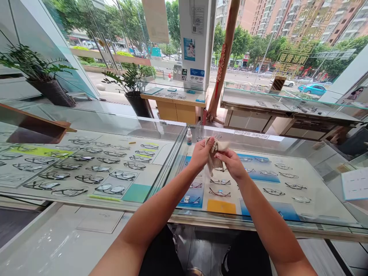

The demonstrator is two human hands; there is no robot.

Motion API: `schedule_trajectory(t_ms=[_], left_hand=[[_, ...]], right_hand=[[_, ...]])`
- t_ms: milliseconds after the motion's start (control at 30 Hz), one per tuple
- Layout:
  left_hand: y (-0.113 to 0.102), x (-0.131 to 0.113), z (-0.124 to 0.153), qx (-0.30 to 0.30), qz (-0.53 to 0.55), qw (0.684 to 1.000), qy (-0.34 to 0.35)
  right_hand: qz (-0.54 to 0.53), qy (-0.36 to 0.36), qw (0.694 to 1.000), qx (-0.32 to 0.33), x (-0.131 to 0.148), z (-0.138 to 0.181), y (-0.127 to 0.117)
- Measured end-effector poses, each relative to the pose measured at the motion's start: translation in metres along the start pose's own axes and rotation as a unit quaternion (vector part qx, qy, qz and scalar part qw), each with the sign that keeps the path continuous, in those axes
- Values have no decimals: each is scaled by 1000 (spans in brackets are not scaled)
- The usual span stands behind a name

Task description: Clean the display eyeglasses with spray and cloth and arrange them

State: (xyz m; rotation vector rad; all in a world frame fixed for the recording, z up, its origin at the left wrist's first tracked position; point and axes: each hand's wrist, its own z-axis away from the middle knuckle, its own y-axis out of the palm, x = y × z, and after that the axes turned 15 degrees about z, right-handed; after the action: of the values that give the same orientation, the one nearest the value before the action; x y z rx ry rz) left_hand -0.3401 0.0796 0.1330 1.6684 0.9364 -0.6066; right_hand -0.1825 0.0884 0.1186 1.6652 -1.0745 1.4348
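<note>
Above the glass display counter (310, 214), both hands hold a beige cleaning cloth (222, 146). My left hand (200, 154) is closed on the cloth's left side, its thumb on top. Fingers of my right hand (234, 164) pinch the cloth from the right. A thin wire-like edge shows at the top of the cloth, perhaps part of a pair of glasses; most of it is hidden by fabric and fingers. Left of the hands, a small white-capped spray bottle (189, 137) stands upright on the glass.
Rows of eyeglasses (99, 168) lie inside the left case, with more eyeglasses (220, 193) under the glass below my hands. A wooden piece (34, 126) rests at far left. An open white drawer (66, 237) lies at lower left. Potted plants (138, 101) stand beyond.
</note>
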Motion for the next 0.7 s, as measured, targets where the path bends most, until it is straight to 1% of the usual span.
schedule_trajectory(t_ms=[100, 200, 267, 333, 467, 567, 633, 700], left_hand=[[-2, -1, -2, 25, 26, 999, -25], [1, -5, 0, 50, 61, 996, -46], [4, -7, 2, 65, 68, 994, -51], [6, -7, 4, 68, 64, 995, -45], [6, -4, 3, 26, 29, 999, -23], [3, -5, 0, 3, 11, 999, -30], [0, -10, -3, -2, 17, 999, -39], [-5, -21, -7, -29, 28, 999, -30]], right_hand=[[-9, -7, 1000, -17, 2, 0, -3], [-20, -14, 999, -36, 5, -1, -6], [-30, -10, 999, -40, 5, -1, -6], [-34, 1, 999, -39, 3, -1, -3], [-16, 12, 999, -27, -4, 0, 4], [0, 5, 1000, -25, -5, 0, 6], [16, -11, 999, -34, -1, 1, 4], [18, -42, 998, -44, 6, 2, 0]])
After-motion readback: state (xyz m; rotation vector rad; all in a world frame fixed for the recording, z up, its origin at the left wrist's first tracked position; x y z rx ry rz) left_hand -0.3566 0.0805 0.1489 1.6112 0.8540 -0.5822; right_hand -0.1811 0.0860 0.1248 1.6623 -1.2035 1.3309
